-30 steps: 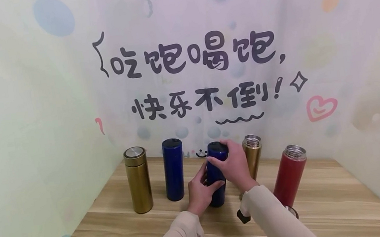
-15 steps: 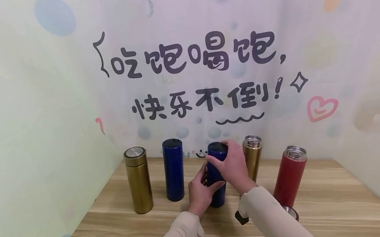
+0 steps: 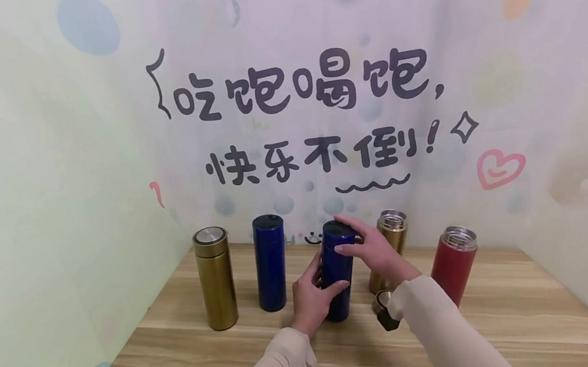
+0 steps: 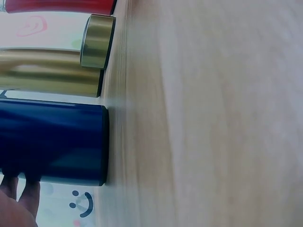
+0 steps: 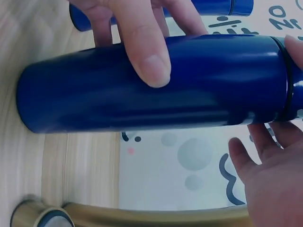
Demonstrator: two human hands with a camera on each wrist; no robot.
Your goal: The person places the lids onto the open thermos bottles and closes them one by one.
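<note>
A blue thermos (image 3: 333, 272) stands upright on the table. My left hand (image 3: 311, 305) grips its body low down, thumb across the front and fingers behind. My right hand (image 3: 380, 254) is at the blue lid (image 3: 337, 231), thumb on the near side and fingers reaching round the far side. In the right wrist view a dark seam runs between the lid (image 5: 297, 97) and the body, with the thumb on one side and several fingertips opposite. Just right of this thermos is a gold thermos (image 3: 391, 242) without its lid, a gold lid (image 3: 382, 300) in front of it.
Left of my hands stand a second blue thermos (image 3: 271, 267) and a capped gold thermos (image 3: 217, 289). At the right a lidless red thermos (image 3: 455, 264) is partly behind my right sleeve (image 3: 446, 324). A printed cloth wall (image 3: 297, 208) backs the wooden table (image 3: 172, 361).
My right hand has turned at the lid, its wrist swinging right and its fingers loosening. The gold lid has come into view, and the red thermos's lid is now behind the sleeve. Left hand unchanged.
</note>
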